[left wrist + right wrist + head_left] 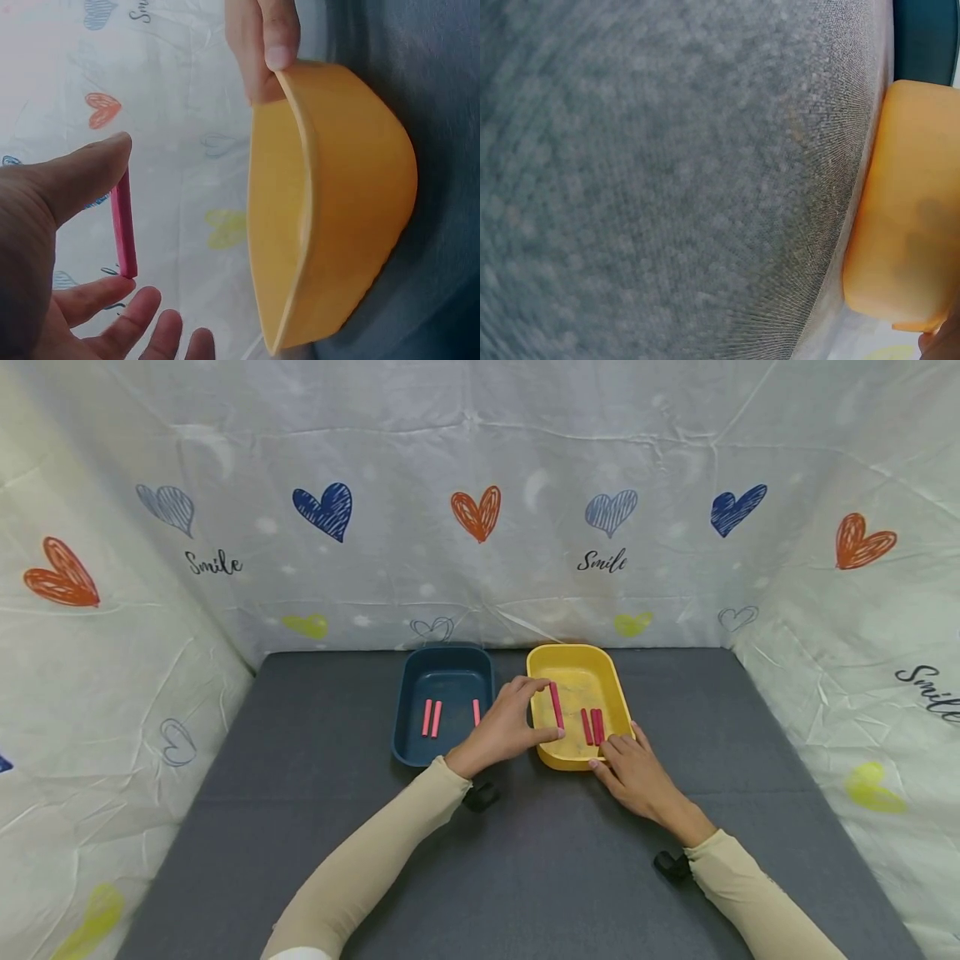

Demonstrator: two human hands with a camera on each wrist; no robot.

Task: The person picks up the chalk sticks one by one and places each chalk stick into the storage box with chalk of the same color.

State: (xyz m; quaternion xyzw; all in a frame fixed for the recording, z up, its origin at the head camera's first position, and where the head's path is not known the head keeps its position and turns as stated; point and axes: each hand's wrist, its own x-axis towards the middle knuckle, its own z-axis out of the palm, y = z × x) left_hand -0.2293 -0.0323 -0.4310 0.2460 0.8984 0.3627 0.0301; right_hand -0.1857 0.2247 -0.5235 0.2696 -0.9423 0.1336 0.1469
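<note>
My left hand (551, 710) reaches over the yellow tray (573, 762) and pinches a pink stick (556, 705) lengthwise between thumb and forefinger. The left wrist view shows that pink stick (124, 225) held clear of the yellow tray (345, 202) in my left hand (126, 216). My right hand (611, 752) holds the tray's near right corner, thumb on the front wall and fingers over the rim; its fingers (276, 37) show there too. Two more pink sticks (592, 727) lie in the yellow tray. The blue tray (446, 664) to the left holds three pink sticks (432, 718).
Both trays sit side by side at the back of a grey mat (315, 760). White cloth walls with printed hearts (477, 514) close in the back and both sides. The right wrist view shows the grey mat (667, 172), the yellow tray's outer wall (911, 202) and a corner of the blue tray (926, 37).
</note>
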